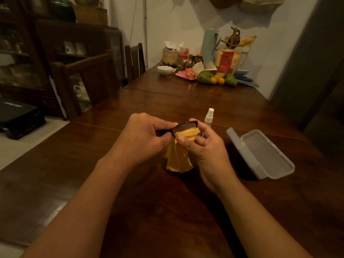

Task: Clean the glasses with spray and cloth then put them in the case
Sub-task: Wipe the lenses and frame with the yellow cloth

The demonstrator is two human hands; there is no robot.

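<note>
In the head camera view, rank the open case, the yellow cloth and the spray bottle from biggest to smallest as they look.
1. open case
2. yellow cloth, partly hidden by the hands
3. spray bottle, farther away and partly hidden

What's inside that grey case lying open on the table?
Nothing shows inside the case: its tray looks bare, lid swung open. The glasses are still out, held by the left hand while the right hand rubs a lens with the yellow cloth.
</note>
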